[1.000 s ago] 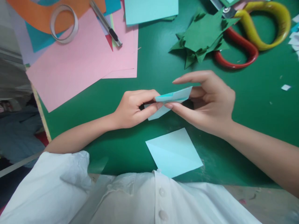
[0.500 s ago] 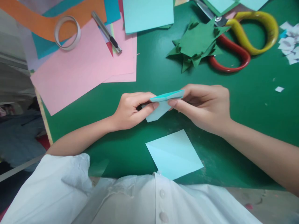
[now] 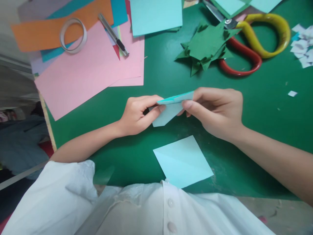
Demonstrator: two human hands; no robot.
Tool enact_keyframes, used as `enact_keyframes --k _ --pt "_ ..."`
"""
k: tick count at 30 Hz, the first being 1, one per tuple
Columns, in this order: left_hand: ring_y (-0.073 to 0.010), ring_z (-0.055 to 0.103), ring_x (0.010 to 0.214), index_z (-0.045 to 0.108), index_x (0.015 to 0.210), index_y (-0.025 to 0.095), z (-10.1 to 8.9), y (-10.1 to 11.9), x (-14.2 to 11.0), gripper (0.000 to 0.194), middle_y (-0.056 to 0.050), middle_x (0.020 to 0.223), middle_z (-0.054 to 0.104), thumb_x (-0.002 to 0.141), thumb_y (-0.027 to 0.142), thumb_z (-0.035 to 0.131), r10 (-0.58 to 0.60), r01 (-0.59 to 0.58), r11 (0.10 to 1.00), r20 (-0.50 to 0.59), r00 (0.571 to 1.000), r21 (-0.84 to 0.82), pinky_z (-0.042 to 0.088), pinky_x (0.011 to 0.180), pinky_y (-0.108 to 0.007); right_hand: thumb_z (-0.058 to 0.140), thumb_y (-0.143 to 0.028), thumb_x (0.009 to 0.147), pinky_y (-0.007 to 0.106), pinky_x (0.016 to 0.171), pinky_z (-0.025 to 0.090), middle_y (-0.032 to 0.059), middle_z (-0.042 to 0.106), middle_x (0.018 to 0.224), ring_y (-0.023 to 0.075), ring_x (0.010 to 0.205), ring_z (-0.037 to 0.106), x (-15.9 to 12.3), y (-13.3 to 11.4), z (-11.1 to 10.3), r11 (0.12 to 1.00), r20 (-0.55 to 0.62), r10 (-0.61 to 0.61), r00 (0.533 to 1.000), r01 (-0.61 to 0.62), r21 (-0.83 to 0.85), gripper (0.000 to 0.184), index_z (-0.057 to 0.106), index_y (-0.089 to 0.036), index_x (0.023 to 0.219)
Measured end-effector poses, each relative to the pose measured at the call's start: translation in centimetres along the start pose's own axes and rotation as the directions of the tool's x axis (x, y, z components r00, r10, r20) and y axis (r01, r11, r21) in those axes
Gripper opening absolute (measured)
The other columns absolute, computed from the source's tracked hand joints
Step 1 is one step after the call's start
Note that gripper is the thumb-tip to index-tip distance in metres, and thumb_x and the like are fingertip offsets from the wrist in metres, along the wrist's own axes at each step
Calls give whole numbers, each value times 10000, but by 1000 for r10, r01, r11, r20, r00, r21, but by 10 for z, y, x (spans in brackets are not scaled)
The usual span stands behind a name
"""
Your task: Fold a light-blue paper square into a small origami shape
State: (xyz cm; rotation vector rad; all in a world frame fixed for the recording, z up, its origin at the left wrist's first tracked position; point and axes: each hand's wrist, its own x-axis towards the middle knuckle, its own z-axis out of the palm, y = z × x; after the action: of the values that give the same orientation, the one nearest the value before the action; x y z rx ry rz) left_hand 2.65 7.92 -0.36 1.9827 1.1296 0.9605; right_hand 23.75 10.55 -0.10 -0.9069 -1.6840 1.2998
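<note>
A: How is the left hand posed?

B: It is reached in from the left, palm turned inward. The left end of the folded light-blue paper is pinched between its thumb, laid on the near face, and the forefinger, bent along the top.

A: And the right hand?

B: The right part of the same paper is gripped by it. The thumb is pressed on the near side, just below the narrow upper flap, and the forefinger is curled over the right end. The other fingers are partly hidden behind.

A: Where is the paper held?

B: Between both hands, over the green table, beyond the light-blue square.

A: What is changed from the earlier frames?

B: One second ago the right forefinger was held raised, apart from the paper; now it is closed on it. Since half a second ago, the right thumb is shifted a little rightward, and the flap is tilted more, its right end higher. The left hand's pinch is kept almost unchanged.

A: What is seen farther off?

B: A green paper shape is set against the scissors. A cutter and a tape ring are laid on coloured sheets.
</note>
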Motion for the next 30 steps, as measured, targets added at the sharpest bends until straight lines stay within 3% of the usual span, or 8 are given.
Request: enact_keyframes --k 4,10,17,22,26,30 --pt "-80 500 533 649 798 194 0 -1 0 207 15 607 588 943 301 548 -14 14 1000 -8 1000 -23 389 518 -227 761 -238 807 173 447 431 -42 667 628 55 496 572 0 2 0 999 -22 -32 999 32 42 136 657 -193 731" --pt "-80 458 512 591 737 197 0 0 1 228 26 568 510 942 281 535 13 -12 999 27 1000 -34 362 497 -232 738 -223 827 198 441 347 -51 594 544 36 451 481 -3 3 -2 988 -11 -104 995 102 -117 237 575 -175 662" --pt "-82 475 517 602 726 195 0 0 2 254 18 571 538 939 310 527 -25 26 999 54 998 -19 369 506 -232 690 -294 867 215 460 326 -49 557 555 52 472 445 -1 0 -2 988 85 -76 993 86 -127 282 505 -191 681" --pt "-76 495 527 625 768 191 1 1 1 200 22 603 583 931 275 544 -43 44 997 26 999 -59 375 509 -222 692 -346 870 209 456 296 -42 537 543 44 479 419 1 3 -3 957 163 -152 975 187 -223 307 549 -174 660" --pt "-72 470 527 608 766 192 1 0 1 178 31 592 534 925 246 549 2 1 999 45 999 -51 371 511 -217 646 -318 906 222 476 297 -33 555 568 49 503 436 1 5 -3 952 168 -157 973 195 -235 301 568 -172 655" --pt "-90 504 562 581 742 203 1 -1 2 211 21 611 543 932 287 543 54 -50 998 105 993 -39 415 548 -230 593 -355 935 236 487 288 -42 454 531 57 482 371 3 4 -4 955 229 -161 960 210 -210 337 526 -181 654"
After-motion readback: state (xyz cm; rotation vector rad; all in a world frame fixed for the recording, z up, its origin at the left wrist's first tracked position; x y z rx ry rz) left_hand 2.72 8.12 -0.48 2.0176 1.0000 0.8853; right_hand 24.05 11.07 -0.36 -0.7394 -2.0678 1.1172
